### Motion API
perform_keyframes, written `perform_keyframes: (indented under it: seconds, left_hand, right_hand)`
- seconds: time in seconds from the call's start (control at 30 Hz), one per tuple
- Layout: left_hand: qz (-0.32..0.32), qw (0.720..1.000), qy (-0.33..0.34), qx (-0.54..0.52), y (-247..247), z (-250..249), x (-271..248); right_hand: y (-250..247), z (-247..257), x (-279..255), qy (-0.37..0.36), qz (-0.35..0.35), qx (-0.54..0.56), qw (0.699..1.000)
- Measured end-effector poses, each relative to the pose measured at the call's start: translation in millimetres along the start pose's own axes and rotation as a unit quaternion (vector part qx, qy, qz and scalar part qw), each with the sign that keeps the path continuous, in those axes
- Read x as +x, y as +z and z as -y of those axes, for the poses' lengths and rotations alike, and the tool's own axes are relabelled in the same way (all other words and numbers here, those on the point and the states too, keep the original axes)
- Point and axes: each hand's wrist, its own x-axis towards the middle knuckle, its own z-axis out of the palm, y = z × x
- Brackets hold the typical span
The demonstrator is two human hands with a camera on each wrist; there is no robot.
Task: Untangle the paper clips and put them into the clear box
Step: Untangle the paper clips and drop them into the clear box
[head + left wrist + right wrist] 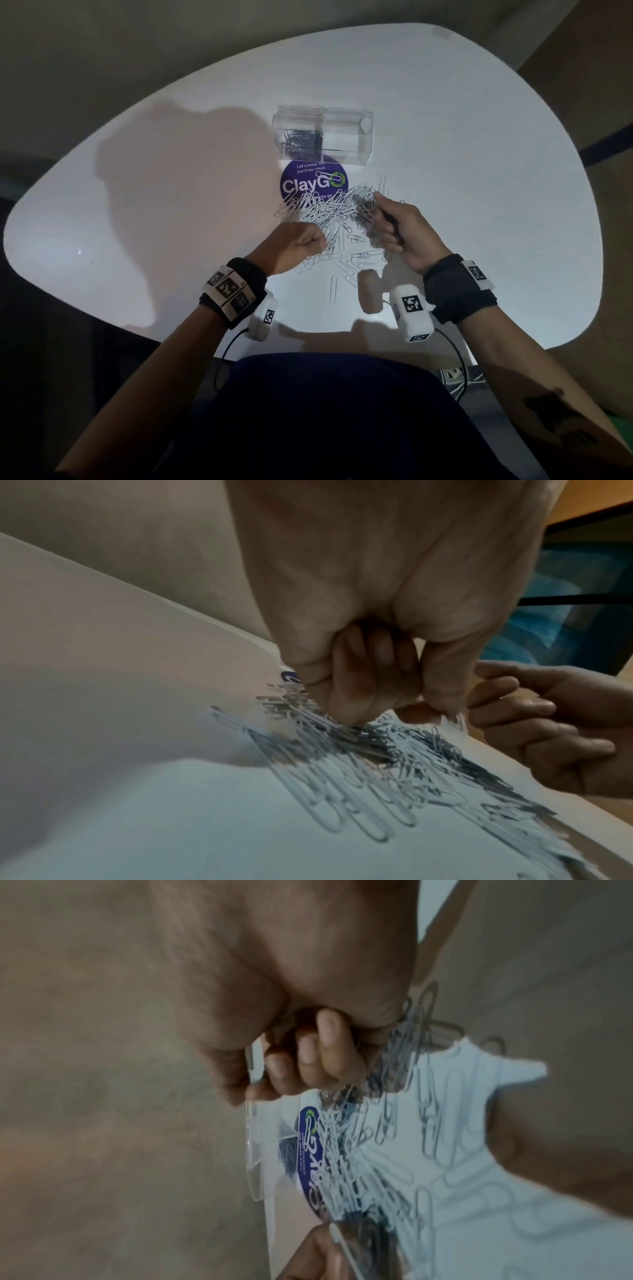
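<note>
A tangled pile of silver paper clips [325, 212] lies mid-table, partly over a purple round sticker [308, 180]. Behind it stands the clear box [346, 118] with two compartments; the left one holds dark clips and the right one looks empty. My left hand [320, 241] is curled at the pile's near-left edge and pinches a paper clip [342, 1242] between thumb and finger. My right hand [376, 219] grips a bunch of linked clips [407, 1042] at the pile's right end, slightly lifted. Single clips [363, 257] lie loose between the hands.
The white rounded table [479, 171] has bare room left and right of the pile. One lone clip [333, 289] lies near the front edge. Cables hang from both wrist cameras toward my lap. My shadow falls over the table's left half.
</note>
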Motion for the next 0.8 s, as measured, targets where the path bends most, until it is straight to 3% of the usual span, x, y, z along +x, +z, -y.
perform_keyframes:
  seconds: [0.33,0.5,0.63,0.8]
  left_hand:
    - [-0.015,0.998,-0.002,0.069,3,2,-2]
    - [-0.054,0.997,-0.005,0.050,0,3,-2]
    - [-0.054,0.998,-0.027,0.015,-5,4,-1]
    - [-0.084,0.992,0.012,0.089,-12,-1,-7]
  right_hand:
    - [-1,-8,1,-0.043,-0.004,-0.187,0.981]
    - [3,-9,-3,-0.152,-0.002,-0.394,0.907]
    - [13,-16,1,-0.160,0.005,-0.497,0.853]
    - [29,-21,3,-0.200,0.029,-0.591,0.781]
